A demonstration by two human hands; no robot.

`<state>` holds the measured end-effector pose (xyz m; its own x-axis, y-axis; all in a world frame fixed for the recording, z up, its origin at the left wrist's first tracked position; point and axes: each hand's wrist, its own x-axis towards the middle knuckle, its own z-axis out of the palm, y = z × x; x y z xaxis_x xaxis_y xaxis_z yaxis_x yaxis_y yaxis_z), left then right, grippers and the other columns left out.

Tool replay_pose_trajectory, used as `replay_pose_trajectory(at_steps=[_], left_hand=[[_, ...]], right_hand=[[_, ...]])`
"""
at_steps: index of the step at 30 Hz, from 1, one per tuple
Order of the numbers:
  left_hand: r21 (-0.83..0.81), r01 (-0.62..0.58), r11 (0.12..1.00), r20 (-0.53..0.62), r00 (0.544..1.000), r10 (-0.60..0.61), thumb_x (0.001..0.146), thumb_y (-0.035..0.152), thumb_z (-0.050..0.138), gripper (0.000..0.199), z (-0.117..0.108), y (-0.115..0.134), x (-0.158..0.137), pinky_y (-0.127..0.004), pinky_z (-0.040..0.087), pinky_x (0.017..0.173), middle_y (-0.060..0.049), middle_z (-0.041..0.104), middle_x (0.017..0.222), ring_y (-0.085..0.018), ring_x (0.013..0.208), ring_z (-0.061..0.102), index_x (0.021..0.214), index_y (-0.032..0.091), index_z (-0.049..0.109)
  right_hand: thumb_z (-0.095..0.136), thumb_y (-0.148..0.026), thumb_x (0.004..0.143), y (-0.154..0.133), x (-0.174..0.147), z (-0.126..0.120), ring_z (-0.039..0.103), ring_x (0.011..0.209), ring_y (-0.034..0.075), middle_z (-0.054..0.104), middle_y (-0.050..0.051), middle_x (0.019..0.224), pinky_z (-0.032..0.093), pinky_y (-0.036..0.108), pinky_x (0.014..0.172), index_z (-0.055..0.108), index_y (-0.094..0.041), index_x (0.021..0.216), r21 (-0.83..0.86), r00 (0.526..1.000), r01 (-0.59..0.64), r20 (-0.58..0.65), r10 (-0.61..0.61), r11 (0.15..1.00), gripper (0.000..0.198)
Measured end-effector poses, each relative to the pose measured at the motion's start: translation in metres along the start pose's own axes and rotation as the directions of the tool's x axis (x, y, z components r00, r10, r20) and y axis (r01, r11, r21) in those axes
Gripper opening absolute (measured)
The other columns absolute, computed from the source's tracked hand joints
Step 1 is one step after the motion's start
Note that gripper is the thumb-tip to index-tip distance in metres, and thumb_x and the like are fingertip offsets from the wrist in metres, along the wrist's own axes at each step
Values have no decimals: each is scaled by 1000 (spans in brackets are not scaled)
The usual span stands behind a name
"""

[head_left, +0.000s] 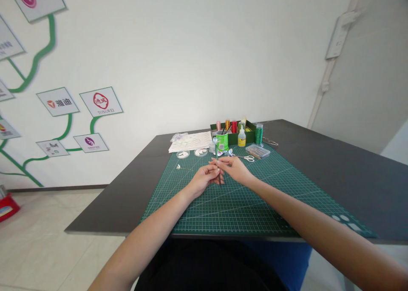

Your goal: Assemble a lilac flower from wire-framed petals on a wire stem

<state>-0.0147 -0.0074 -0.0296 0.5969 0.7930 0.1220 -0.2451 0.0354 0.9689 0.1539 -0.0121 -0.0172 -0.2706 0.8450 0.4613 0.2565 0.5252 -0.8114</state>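
Over the green cutting mat (pixel 197 214), my left hand (pixel 202 180) and my right hand (pixel 238 169) meet on a thin upright stick (pixel 216 152). Its upper part looks green, and a dark end shows below my fingers. A pale flower-like piece (pixel 215 141) appears at its top. Both hands are closed, thumbs and fingertips pinching the stick, and they hide its middle. On the mat to the left lies a small white flower (pixel 178 166) on a thin stem. Just beyond my right hand rest scissors (pixel 249 158) with white handles.
Behind the hands stand a green can (pixel 222 140) with dark tools, a yellow-labelled glue bottle (pixel 242 138) and a green box (pixel 251 135) of thread spools. Two shallow dishes (pixel 183 154), white sheets (pixel 191 141), a clear case (pixel 258 151) and a green spool (pixel 259 134) flank them.
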Motion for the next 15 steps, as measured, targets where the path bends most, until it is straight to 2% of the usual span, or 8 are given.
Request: replay_pose_trajectory(at_steps=[3, 6, 15], left_hand=[[-15, 1, 1000, 7, 1000, -1, 69, 44, 82, 42, 0, 2, -1, -24, 49, 61, -4, 65, 73, -13, 62, 65, 82, 9, 65], [-15, 6, 1000, 7, 1000, -5, 69, 44, 82, 41, 1, 4, -2, -26, 51, 64, -6, 65, 75, -15, 64, 67, 83, 8, 66], [57, 29, 998, -26, 999, -28, 69, 46, 81, 43, -1, 4, -2, -25, 51, 62, -6, 67, 76, -16, 65, 68, 84, 9, 66]], right_hand=[[54, -48, 90, -1, 1, -3, 71, 83, 24, 77, 7, 86, 55, 35, 79, 77, -16, 98, -23, 1000, -4, -17, 4, 1000, 40], [58, -44, 88, -2, 1, -6, 72, 90, 26, 77, 8, 90, 55, 38, 84, 77, -16, 93, -41, 1000, 4, -20, -5, 999, 35], [65, -37, 84, 2, 4, -12, 72, 94, 28, 78, 8, 94, 56, 41, 87, 79, -18, 83, -98, 999, 16, -39, -20, 995, 23]])
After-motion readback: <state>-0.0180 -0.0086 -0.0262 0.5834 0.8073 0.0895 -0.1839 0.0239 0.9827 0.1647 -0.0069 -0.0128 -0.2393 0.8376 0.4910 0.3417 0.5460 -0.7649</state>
